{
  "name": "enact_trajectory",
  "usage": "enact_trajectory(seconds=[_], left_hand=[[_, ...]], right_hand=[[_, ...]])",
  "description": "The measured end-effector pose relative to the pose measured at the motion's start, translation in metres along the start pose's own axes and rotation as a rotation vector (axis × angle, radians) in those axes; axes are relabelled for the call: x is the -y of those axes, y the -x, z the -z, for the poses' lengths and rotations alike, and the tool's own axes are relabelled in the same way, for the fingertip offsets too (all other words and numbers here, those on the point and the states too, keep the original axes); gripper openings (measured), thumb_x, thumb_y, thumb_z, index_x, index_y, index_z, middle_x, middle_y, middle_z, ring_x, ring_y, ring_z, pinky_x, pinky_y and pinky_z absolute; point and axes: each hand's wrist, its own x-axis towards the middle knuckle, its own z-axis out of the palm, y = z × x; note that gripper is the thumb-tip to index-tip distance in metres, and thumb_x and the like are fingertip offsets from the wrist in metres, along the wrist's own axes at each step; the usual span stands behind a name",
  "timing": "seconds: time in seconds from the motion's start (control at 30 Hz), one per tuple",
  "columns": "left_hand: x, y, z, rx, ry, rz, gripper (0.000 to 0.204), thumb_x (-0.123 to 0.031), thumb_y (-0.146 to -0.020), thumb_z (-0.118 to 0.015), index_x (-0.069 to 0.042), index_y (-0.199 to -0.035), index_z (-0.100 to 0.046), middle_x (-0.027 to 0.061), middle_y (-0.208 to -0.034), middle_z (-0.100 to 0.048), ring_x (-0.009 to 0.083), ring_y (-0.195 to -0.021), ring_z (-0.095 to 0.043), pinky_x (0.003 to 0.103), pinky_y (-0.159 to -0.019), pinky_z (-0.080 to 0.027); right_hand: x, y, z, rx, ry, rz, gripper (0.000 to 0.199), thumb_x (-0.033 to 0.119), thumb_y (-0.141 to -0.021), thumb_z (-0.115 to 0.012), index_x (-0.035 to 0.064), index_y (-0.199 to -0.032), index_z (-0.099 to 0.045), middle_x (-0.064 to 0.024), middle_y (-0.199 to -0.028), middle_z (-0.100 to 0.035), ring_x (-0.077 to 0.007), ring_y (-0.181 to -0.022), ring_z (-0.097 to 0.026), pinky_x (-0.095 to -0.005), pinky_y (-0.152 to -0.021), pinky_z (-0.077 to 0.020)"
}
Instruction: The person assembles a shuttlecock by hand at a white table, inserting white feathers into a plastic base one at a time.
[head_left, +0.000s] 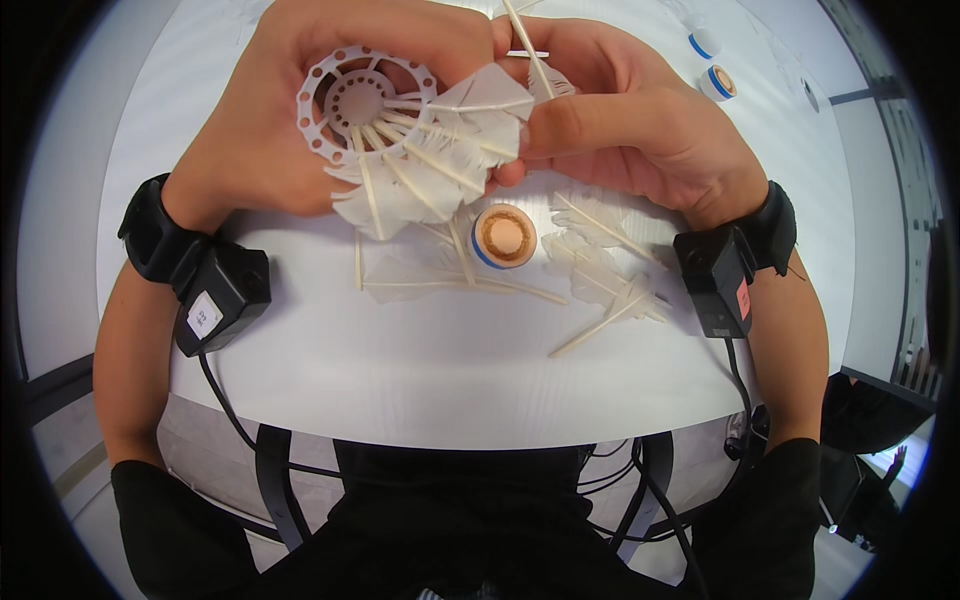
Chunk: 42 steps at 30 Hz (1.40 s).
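My left hand grips a white plastic ring frame with a holed hub at its middle. Several white feathers fan out from one side of that frame, their quills reaching in toward the hub. Between the thumb and fingers of my right hand is a single feather, its pale quill pointing up and away. The right fingertips are close beside the fan's edge. Just below both hands, a round cork shuttlecock base with a blue band stands on the table.
Loose white feathers lie around the cork on the white table. Two more blue-banded corks stand far right, one nearer and one farther. Black camera boxes are strapped to my wrists, with cables hanging past the table's front edge.
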Motion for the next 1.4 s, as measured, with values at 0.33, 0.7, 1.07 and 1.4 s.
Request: enact_trajectory(seconds=[0.33,0.7,1.07,1.4], left_hand=[[-0.014,-0.006,-0.003,0.024,-0.138,0.131,0.014,0.006,-0.073,-0.081,-0.002,-0.076,-0.069,0.0052,-0.074,-0.067,0.016,-0.065,-0.057,0.027,-0.058,-0.046],[-0.019,-0.01,-0.001,0.025,-0.08,0.219,0.016,0.005,-0.069,-0.079,-0.003,-0.074,-0.066,0.0033,-0.068,-0.061,0.0145,-0.061,-0.054,0.027,-0.054,-0.039],[-0.011,0.001,-0.006,-0.048,-0.1,0.217,0.021,0.004,-0.072,-0.08,-0.004,-0.074,-0.062,0.0017,-0.07,-0.06,0.0123,-0.064,-0.051,0.025,-0.059,-0.04],[-0.011,-0.005,-0.007,-0.037,-0.128,0.119,0.02,0.005,-0.074,-0.08,-0.003,-0.077,-0.063,0.003,-0.072,-0.062,0.0134,-0.065,-0.053,0.026,-0.059,-0.041]], right_hand=[[-0.015,-0.003,0.012,0.038,-0.096,0.114,0.045,-0.003,-0.091,-0.067,-0.0054,-0.13,-0.044,-0.0235,-0.123,-0.061,-0.0271,-0.111,-0.066,-0.0351,-0.1,-0.055],[-0.021,-0.002,0.015,0.056,-0.124,0.175,0.047,-0.002,-0.091,-0.067,-0.0048,-0.13,-0.041,-0.0233,-0.124,-0.058,-0.0275,-0.108,-0.067,-0.036,-0.098,-0.0565],[-0.01,-0.002,0.001,0.005,0.007,0.114,0.042,0.005,-0.092,-0.07,-0.0029,-0.127,-0.05,-0.0167,-0.116,-0.063,-0.0204,-0.106,-0.066,-0.0267,-0.094,-0.0543],[-0.011,0.001,0.013,-0.014,0.012,0.129,0.046,0.008,-0.091,-0.072,-0.004,-0.128,-0.048,-0.0164,-0.115,-0.063,-0.0192,-0.105,-0.065,-0.0277,-0.095,-0.0539]])
